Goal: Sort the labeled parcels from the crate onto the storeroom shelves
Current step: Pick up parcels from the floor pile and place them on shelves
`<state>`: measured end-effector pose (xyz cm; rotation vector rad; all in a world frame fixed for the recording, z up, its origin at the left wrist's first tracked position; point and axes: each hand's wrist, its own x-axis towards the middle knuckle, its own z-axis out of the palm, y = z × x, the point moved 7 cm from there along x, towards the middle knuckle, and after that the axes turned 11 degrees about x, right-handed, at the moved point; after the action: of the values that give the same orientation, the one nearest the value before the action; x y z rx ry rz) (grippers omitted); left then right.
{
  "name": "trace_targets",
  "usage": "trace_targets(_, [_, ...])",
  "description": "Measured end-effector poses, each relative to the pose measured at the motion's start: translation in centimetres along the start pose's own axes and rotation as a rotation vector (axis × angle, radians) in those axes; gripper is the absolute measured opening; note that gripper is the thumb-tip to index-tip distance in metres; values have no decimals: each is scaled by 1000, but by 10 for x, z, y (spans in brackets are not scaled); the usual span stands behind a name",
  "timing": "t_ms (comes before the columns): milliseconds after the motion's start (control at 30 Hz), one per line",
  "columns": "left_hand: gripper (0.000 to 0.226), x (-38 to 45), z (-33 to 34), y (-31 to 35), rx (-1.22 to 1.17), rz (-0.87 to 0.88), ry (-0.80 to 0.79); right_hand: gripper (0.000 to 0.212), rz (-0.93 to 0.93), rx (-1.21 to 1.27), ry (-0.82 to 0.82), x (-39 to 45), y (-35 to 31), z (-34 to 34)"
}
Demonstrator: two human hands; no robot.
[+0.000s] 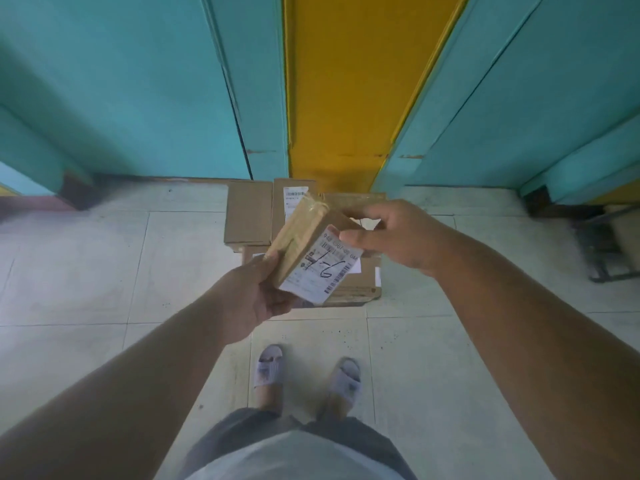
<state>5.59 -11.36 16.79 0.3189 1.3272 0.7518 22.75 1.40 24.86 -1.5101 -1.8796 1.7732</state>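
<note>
I hold a small taped cardboard parcel [304,237] in front of me with both hands, tilted, its white shipping label [320,268] facing me with handwritten black marks on it. My left hand [252,296] grips its lower left corner. My right hand [391,233] pinches its upper right edge between thumb and fingers. Below the parcel, several more cardboard parcels [247,216] lie on the floor against the wall, one with a white label [294,197].
A teal wall with a yellow stripe [346,84] rises just behind the parcels. Pale floor tiles [86,265] spread left and right. A dark metal frame [602,244] stands at the right edge. My feet in grey slides [270,365] stand just short of the pile.
</note>
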Motion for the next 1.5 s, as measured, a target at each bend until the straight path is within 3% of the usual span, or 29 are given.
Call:
trace_targets(167, [39,-20,-25,27,199,38,-1,23,-38,-13,119,4,-37,21])
trace_targets(333, [34,-18,-47,39,542,141,80,24,-56,-85,269,11,-46,33])
trace_targets(500, [53,6,-26,25,541,119,-192,24,-11,-141,334,32,-24,41])
trace_targets(633, [58,55,-34,2,495,110,-122,25,58,-25,402,56,32,31])
trace_targets(767, [77,96,-43,-29,319,118,33,23,274,41,505,69,149,17])
trace_targets(900, [51,137,-33,-65,335,114,73,29,456,-39,414,80,263,33])
trace_targets(1000, [38,161,-26,-91,313,91,105,46,537,-40,469,89,321,35])
trace_targets(1100, [38,182,-21,-111,305,58,146,71,589,-126,517,105,356,36])
trace_targets(1200, [44,196,-14,-125,326,45,165,81,616,-107,532,126,372,42])
trace_targets(1267, [32,202,-8,-131,336,43,170,87,653,-83,542,134,383,43])
trace_targets(1500, [21,202,-3,-133,343,42,194,80,664,19,550,131,403,34])
